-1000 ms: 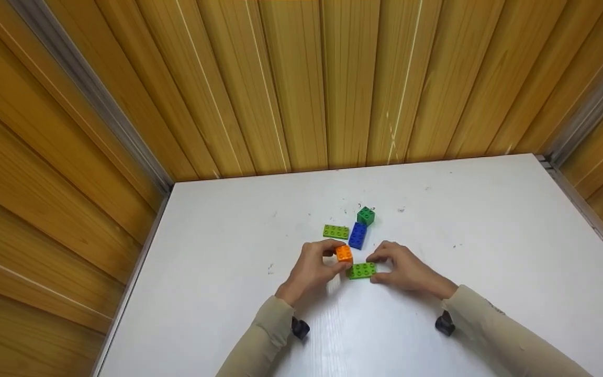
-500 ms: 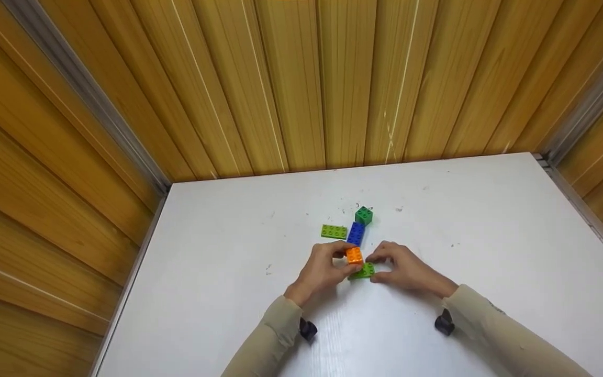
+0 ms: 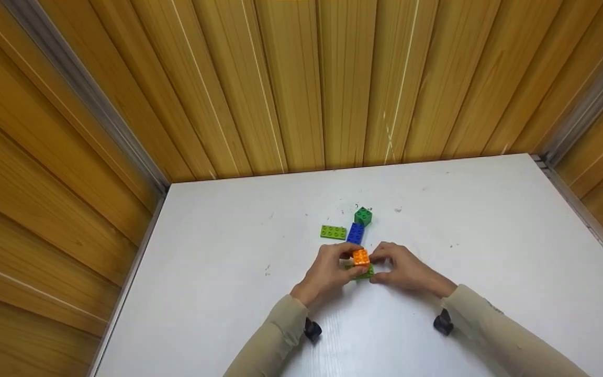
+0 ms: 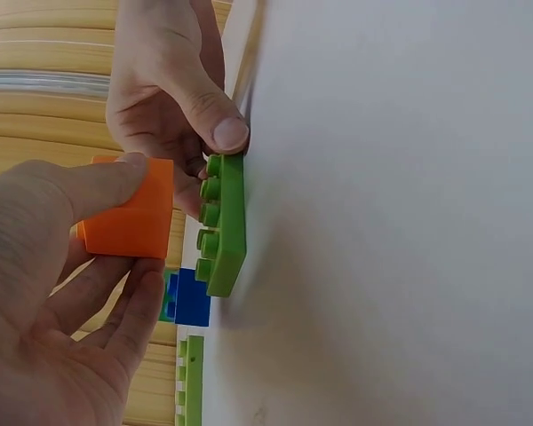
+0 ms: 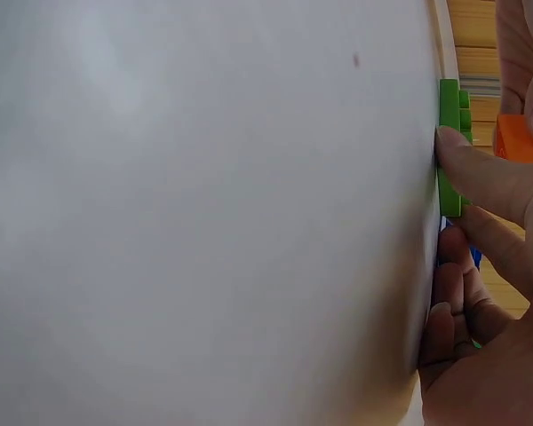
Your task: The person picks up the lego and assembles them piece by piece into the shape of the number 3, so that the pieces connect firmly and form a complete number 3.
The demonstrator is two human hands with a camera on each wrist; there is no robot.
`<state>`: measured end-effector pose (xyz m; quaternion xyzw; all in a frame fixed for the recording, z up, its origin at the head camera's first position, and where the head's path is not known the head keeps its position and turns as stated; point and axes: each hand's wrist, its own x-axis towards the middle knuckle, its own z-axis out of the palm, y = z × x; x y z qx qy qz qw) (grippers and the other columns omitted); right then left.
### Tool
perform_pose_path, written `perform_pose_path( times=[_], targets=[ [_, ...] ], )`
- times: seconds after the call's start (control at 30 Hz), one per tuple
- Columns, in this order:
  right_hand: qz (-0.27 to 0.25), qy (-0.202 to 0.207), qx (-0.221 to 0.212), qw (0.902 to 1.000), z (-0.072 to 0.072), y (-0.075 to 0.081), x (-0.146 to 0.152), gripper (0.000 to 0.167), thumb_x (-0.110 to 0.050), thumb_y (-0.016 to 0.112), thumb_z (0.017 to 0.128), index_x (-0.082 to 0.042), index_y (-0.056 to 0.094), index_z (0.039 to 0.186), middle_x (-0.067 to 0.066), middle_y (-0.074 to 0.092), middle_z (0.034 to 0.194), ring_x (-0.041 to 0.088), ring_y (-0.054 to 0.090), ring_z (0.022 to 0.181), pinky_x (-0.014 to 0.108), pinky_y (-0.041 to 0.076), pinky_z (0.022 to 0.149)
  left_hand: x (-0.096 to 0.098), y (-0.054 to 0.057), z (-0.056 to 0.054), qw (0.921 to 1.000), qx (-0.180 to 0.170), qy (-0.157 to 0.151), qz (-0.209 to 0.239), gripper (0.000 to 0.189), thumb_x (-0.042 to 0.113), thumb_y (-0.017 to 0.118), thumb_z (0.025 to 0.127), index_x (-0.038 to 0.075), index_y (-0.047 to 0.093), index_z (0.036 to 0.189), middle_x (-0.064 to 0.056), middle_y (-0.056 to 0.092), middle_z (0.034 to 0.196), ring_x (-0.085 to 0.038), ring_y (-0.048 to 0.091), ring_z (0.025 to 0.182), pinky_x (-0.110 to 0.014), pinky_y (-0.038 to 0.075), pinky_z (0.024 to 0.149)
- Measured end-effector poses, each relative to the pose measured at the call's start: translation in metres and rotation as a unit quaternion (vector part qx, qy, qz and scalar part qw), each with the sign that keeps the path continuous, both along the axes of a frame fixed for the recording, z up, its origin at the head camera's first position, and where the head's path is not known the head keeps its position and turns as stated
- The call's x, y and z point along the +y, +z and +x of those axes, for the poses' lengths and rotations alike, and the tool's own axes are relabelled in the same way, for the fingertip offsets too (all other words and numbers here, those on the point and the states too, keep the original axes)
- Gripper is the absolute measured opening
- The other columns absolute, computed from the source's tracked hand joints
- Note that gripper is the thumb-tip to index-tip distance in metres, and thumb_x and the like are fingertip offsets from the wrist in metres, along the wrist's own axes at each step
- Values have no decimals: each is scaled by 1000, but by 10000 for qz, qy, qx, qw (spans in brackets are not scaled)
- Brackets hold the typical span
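Between thumb and fingers, my left hand [image 3: 326, 269] holds an orange building brick [image 3: 361, 257]. That brick hovers just above a flat light-green brick [image 4: 228, 226], and the left wrist view shows a gap between it and the studs. My right hand [image 3: 405, 267] pinches the light-green brick at its right end, thumb on the near side. The light-green brick lies on the table with its studs up. In the head view the left hand and the orange brick cover much of it.
Behind the hands lie a blue brick [image 3: 355, 233], a dark green brick [image 3: 363, 216] touching its far end, and another flat light-green brick [image 3: 333, 232] to the left. A white table [image 3: 218, 272] carries everything. Wood-patterned walls [image 3: 301, 84] rise behind and beside it.
My left hand has carried the orange brick to the right, from beside the flat light-green brick to over it. The right hand has stayed in place on that brick.
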<state>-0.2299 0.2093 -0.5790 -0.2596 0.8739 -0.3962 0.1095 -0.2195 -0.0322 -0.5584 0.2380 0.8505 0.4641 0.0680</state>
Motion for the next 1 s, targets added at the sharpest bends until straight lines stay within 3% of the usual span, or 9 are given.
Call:
perform_pose_path(
  times=[0.43, 1.0],
  targets=[
    [-85, -8, 39, 10000, 0, 1, -2, 36, -21, 92, 83, -19, 82, 117, -6, 70, 107, 19, 57, 99, 35, 45, 89, 4, -5, -2, 9999, -26, -128, 91, 37, 19, 84, 94, 9, 75, 128, 0, 77, 120, -4, 71, 107, -21, 58, 94],
    [-148, 54, 110, 9998, 1, 0, -2, 29, -26, 90, 87, -27, 81, 115, -11, 70, 106, 18, 60, 101, 35, 46, 94, 9, -5, 0, 9997, -228, -130, -31, 35, 18, 86, 93, 12, 77, 126, 3, 77, 118, -4, 71, 104, -21, 58, 95]
  ],
)
